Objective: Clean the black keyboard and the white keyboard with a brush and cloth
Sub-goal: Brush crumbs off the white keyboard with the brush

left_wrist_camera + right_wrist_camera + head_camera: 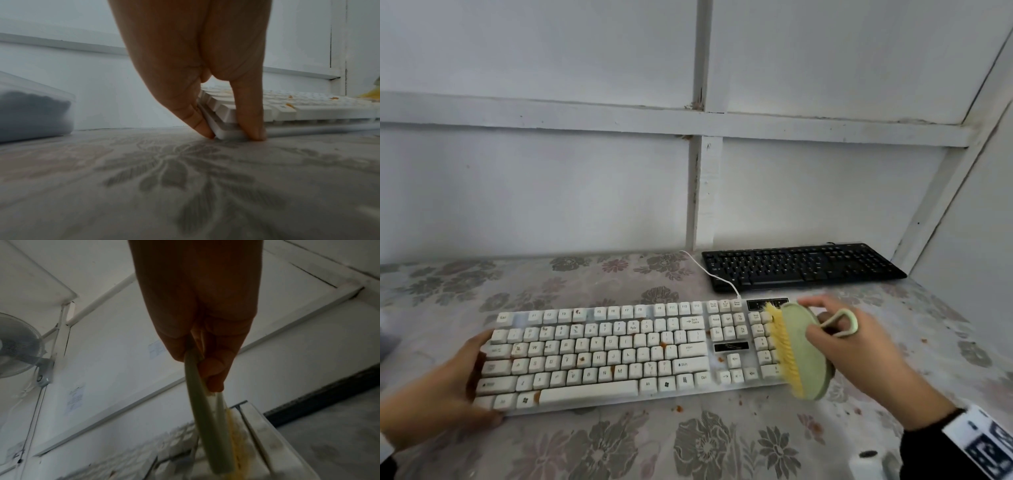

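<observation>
Nearest the front edge of the tabletop (722, 445), with its floral covering, the white keyboard (619, 356) lies lengthwise, its keys spotted with orange-brown crumbs and smears; a few crumbs also lie on the covering by its front edge. The left hand (438, 394) braces the keyboard's left end: in the left wrist view, the fingers (197, 120) press against the end wall and the thumb lies on the front corner, a holding grip that probably stops the board sliding under the strokes. At the right end, the right hand (859, 353) has its grip closed on the green scrubbing brush (803, 353), fingers curled round its oval body near the loop handle; the brush is tipped on edge so the yellow bristles face left into the number-pad keys, which suits raking dirt from between them. A white cable (709, 270) runs from the keyboard's back edge toward the wall. Beyond it, at the back right corner of the tabletop, the black keyboard (801, 267) lies untouched, well apart from both hands. No cloth is visible.
</observation>
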A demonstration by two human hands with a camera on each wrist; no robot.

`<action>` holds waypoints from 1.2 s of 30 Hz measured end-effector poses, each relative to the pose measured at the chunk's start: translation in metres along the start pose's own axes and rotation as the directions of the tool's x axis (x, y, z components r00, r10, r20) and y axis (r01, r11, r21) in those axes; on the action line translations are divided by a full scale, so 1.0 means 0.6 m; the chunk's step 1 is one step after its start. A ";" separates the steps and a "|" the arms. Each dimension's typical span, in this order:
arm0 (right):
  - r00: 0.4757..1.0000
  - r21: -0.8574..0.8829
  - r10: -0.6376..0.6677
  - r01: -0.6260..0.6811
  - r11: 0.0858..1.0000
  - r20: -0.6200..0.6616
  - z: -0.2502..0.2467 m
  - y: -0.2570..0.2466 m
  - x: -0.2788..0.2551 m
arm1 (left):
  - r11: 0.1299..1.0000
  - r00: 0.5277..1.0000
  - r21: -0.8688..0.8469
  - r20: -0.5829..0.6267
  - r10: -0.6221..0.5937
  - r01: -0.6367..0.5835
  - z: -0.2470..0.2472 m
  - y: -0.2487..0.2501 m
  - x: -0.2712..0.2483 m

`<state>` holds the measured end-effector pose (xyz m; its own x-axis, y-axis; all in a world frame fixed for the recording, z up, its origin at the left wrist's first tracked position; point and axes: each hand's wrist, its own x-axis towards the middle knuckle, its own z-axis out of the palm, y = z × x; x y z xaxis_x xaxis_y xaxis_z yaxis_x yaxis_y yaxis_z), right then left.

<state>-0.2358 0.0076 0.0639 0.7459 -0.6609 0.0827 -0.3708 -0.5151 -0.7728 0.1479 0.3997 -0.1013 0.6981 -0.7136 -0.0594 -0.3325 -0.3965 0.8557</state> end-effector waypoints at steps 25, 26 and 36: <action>0.997 0.040 -0.028 0.031 0.999 -0.068 -0.024 -0.020 -0.001 | 0.988 0.998 0.146 0.026 -0.051 0.047 0.006 0.006 -0.002; 0.993 0.055 -0.046 0.053 0.997 -0.110 -0.026 -0.028 0.003 | 0.983 0.998 0.173 0.001 -0.057 0.056 0.009 0.017 -0.005; 0.992 -0.007 -0.066 0.066 0.998 -0.109 0.004 -0.041 0.036 | 0.996 0.998 0.084 -0.048 -0.031 0.035 0.007 0.014 -0.013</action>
<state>-0.2094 0.0071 0.0832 0.7037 -0.6812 0.2018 -0.3252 -0.5614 -0.7610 0.1372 0.3993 -0.0957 0.7378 -0.6722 -0.0615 -0.3599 -0.4689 0.8066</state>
